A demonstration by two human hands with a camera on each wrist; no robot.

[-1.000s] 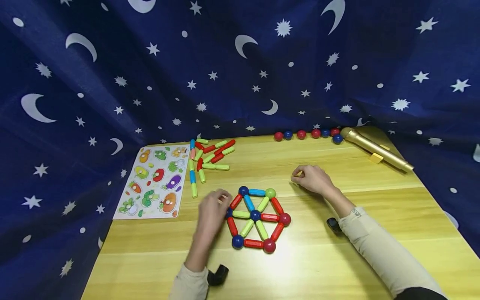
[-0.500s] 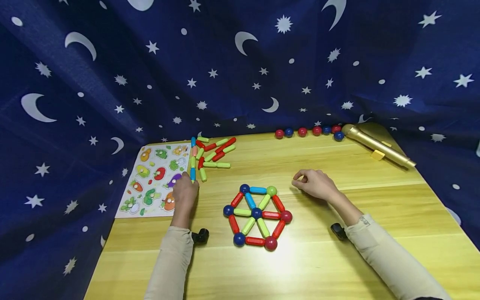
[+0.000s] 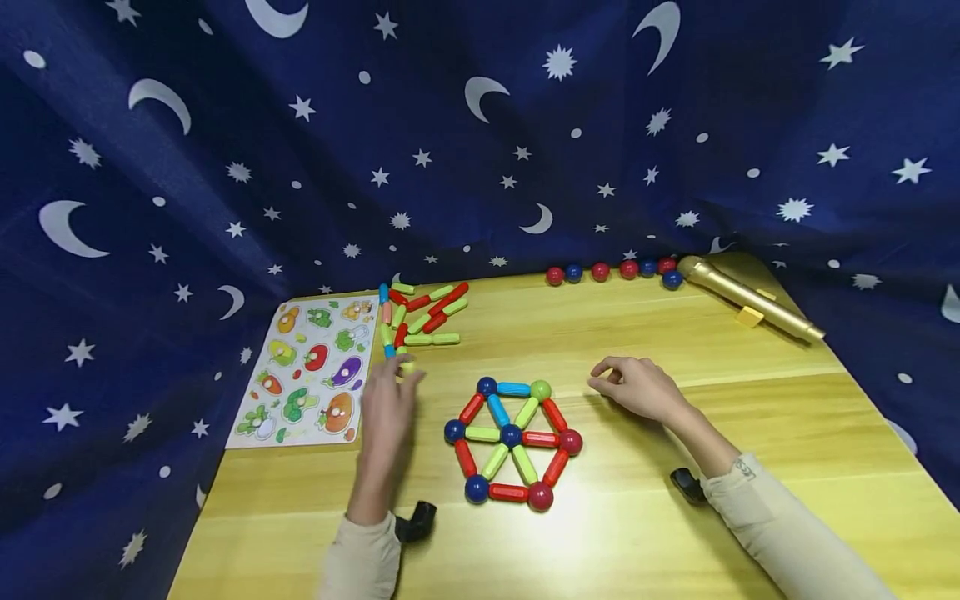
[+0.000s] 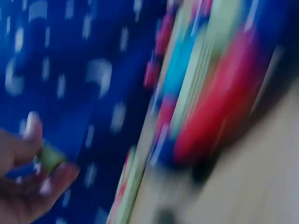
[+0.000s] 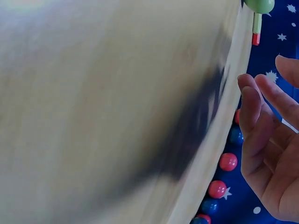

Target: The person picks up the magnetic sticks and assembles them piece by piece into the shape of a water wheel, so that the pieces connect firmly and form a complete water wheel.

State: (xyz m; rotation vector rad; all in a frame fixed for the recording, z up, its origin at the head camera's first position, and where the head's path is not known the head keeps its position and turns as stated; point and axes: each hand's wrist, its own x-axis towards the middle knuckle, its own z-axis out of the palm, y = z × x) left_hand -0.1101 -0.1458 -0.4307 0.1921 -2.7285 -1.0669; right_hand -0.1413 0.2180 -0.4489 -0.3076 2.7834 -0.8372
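My left hand (image 3: 386, 408) is just right of the vegetable puzzle board (image 3: 318, 367), near the pile of sticks. Between its thumb and fingers it pinches a yellow-green magnetic stick (image 4: 51, 158); the left wrist view is blurred. In the middle of the table lies a flat wheel of magnetic sticks and balls, with a dark blue ball (image 3: 511, 436) at its hub and red sticks (image 3: 508, 493) along much of its rim. To the right of the wheel, my right hand (image 3: 636, 387) holds nothing, its fingers loosely bent.
Loose red and yellow-green sticks (image 3: 432, 339) lie at the back left, beside the board. Along the back edge runs a row of red and blue balls (image 3: 600, 272). A gold microphone (image 3: 750, 298) lies at the back right, before a dark star-patterned curtain (image 3: 480, 150).
My left hand went from the wheel's left side to the line of sticks, then moved slightly right with a yellow-green stick. The line's near end looks shorter. My right hand barely moved.
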